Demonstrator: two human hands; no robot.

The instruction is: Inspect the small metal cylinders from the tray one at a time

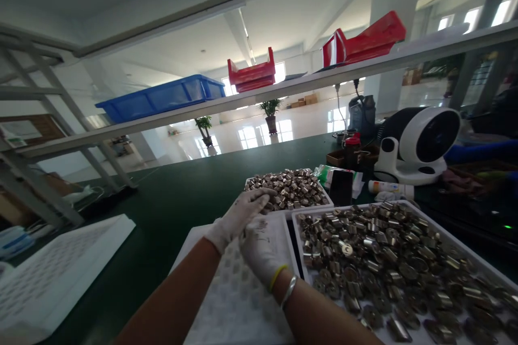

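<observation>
a: foam tray (48, 275) far left on the green table (170, 210), untouched.
b: hands?
a: left hand (238, 215), gloved, fingers flat, reaching to the far pile of metal parts (291, 188). right hand (261, 250) rests on the grid tray (234, 302); grip can't tell.
b: right side?
a: near tray of metal parts (388, 264), fan (421, 145) behind.

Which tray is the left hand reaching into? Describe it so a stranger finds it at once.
Start at the green bench, below the shelf with the blue bin. Two white trays of metal parts lie there; the left hand touches the far tray, beyond the grid tray. It is smaller, heaped higher, and farther away than the near tray at right.
</observation>
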